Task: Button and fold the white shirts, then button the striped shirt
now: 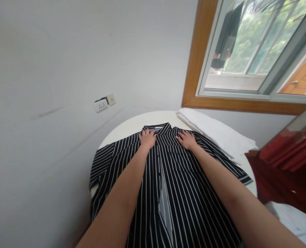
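A black shirt with thin white stripes [173, 193] lies spread front-up on a round white table [121, 129], collar at the far side and short sleeves out to both sides. My left hand [147, 138] rests flat on the shirt just left of the collar, fingers spread. My right hand [186, 139] lies flat on the shirt just right of the collar, fingers apart too. Neither hand holds anything. The shirt's front placket gapes a little down the middle.
A folded white cloth [217, 132] lies at the table's far right, partly under the shirt's right sleeve. A wall socket [103, 102] sits on the grey wall at the left. A wood-framed window [246, 69] is at the right, with red fabric [287, 151] below it.
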Demonstrator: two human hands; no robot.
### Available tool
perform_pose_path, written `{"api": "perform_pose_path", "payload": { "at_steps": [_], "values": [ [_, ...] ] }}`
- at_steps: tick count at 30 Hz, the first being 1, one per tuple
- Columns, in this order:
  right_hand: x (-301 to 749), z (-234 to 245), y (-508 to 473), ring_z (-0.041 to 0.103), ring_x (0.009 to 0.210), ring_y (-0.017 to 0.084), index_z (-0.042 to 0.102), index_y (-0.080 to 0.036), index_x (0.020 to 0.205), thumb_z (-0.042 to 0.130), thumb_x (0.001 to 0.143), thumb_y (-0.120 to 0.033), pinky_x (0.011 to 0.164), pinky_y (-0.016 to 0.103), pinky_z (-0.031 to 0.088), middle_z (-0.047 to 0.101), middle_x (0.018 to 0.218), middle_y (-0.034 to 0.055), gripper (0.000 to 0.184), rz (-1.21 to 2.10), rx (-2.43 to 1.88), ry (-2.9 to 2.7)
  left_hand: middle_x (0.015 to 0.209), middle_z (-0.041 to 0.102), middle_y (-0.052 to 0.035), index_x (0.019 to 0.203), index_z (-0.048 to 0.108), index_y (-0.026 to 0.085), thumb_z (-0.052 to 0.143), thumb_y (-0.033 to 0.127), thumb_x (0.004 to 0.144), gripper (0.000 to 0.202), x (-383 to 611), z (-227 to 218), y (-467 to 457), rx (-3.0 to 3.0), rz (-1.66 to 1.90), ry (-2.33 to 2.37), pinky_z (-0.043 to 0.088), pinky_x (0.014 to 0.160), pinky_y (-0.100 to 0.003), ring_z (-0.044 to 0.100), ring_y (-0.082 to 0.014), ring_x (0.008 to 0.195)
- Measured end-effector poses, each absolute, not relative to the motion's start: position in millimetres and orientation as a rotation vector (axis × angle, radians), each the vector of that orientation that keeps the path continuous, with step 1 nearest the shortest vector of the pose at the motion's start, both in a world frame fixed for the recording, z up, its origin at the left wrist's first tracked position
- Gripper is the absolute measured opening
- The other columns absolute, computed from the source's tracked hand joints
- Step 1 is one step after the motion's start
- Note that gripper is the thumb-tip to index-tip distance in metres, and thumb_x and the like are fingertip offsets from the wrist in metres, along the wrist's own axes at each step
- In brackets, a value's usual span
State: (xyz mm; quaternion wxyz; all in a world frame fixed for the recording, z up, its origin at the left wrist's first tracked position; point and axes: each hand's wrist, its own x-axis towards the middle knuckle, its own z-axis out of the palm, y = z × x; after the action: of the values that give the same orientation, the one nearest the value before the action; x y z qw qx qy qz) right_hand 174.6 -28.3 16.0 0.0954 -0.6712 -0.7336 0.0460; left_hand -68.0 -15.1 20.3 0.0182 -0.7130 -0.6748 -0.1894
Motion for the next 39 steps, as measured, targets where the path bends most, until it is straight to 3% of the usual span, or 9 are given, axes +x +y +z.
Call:
{"api": "perform_pose_path", "payload": {
  "at_steps": [5, 8, 12, 18, 22, 28, 33, 39],
  "values": [
    [151.7, 36.2, -42.4, 0.028, 0.137, 0.031, 0.05, -0.017, 0.134, 0.04, 0.093, -0.026, 0.11, 0.057, 0.01, 0.042, 0.143, 0.0163, 0.043, -0.182, -1.883, -2.085, 0.131, 0.054, -0.0121, 0.138, 0.042, 0.027, 0.036, 0.03, 0.094, 0.045, -69.9, 36.0, -20.7, -2.335, -0.506, -1.964, 0.023, 0.107, -0.057, 0.046, -0.0276, 0.122],
    [125.1, 45.5, -57.7, 0.045, 0.124, 0.027, 0.06, -0.018, 0.123, 0.042, 0.09, -0.018, 0.108, 0.044, 0.026, 0.053, 0.133, 0.0138, 0.037, -0.132, -1.632, -2.258, 0.127, 0.057, -0.0103, 0.132, 0.049, 0.025, 0.036, 0.022, 0.092, 0.042, -67.1, 46.2, -38.5, -2.33, -0.595, -1.852, 0.027, 0.108, -0.045, 0.048, -0.024, 0.12],
    [98.4, 33.9, -77.4, 0.054, 0.115, 0.021, 0.066, -0.019, 0.114, 0.044, 0.09, -0.021, 0.101, 0.034, 0.036, 0.061, 0.124, 0.01, 0.033, 0.077, -1.508, -2.332, 0.111, 0.061, -0.0095, 0.114, 0.06, 0.023, 0.044, 0.018, 0.088, 0.032, -62.0, 45.1, -63.3, -2.311, -0.654, -1.881, 0.039, 0.096, -0.037, 0.053, -0.0238, 0.109],
    [90.3, 8.7, -87.1, 0.045, 0.127, 0.021, 0.06, -0.019, 0.123, 0.046, 0.09, -0.025, 0.107, 0.038, 0.029, 0.054, 0.135, 0.0079, 0.036, 0.081, -1.539, -2.183, 0.099, 0.063, -0.0089, 0.098, 0.062, 0.018, 0.041, 0.014, 0.087, 0.024, -71.3, 21.3, -77.2, -2.259, -0.842, -1.983, 0.043, 0.092, -0.034, 0.056, -0.021, 0.1],
    [88.2, 17.1, -89.5, 0.05, 0.12, 0.022, 0.065, -0.02, 0.115, 0.047, 0.091, -0.029, 0.103, 0.037, 0.031, 0.059, 0.128, 0.0078, 0.031, 0.053, -1.547, -2.177, 0.099, 0.065, -0.0067, 0.095, 0.064, 0.019, 0.044, 0.014, 0.087, 0.022, -81.9, 15.9, -73.1, -2.388, -0.914, -1.886, 0.042, 0.096, -0.035, 0.057, -0.0191, 0.099],
    [79.4, 30.9, -95.9, 0.057, 0.098, 0.021, 0.07, -0.021, 0.09, 0.047, 0.093, -0.036, 0.09, 0.035, 0.035, 0.069, 0.098, 0.007, 0.028, -0.047, -1.498, -2.194, 0.093, 0.064, -0.0059, 0.087, 0.065, 0.019, 0.049, 0.02, 0.087, 0.017, -86.2, 15.2, -69.4, -2.416, -0.894, -1.865, 0.043, 0.092, -0.034, 0.057, -0.0192, 0.093],
    [72.3, 28.6, -93.2, 0.054, 0.097, 0.022, 0.069, -0.022, 0.088, 0.058, 0.085, -0.046, 0.078, 0.032, 0.037, 0.067, 0.099, 0.0061, 0.026, -0.018, -1.58, -2.146, 0.091, 0.062, -0.0059, 0.084, 0.065, 0.019, 0.052, 0.025, 0.087, 0.014, -84.4, 13.8, -69.1, -2.405, -0.883, -1.866, 0.043, 0.091, -0.035, 0.055, -0.0205, 0.094],
    [68.9, 26.9, -91.2, 0.052, 0.099, 0.022, 0.068, -0.022, 0.088, 0.057, 0.085, -0.041, 0.077, 0.033, 0.036, 0.066, 0.101, 0.006, 0.022, -0.034, -1.604, -2.11, 0.091, 0.06, -0.0061, 0.085, 0.065, 0.02, 0.056, 0.029, 0.085, 0.013, -82.6, 13.5, -70.1, -2.374, -0.867, -1.916, 0.042, 0.088, -0.036, 0.054, -0.0219, 0.094]
  ]
}}
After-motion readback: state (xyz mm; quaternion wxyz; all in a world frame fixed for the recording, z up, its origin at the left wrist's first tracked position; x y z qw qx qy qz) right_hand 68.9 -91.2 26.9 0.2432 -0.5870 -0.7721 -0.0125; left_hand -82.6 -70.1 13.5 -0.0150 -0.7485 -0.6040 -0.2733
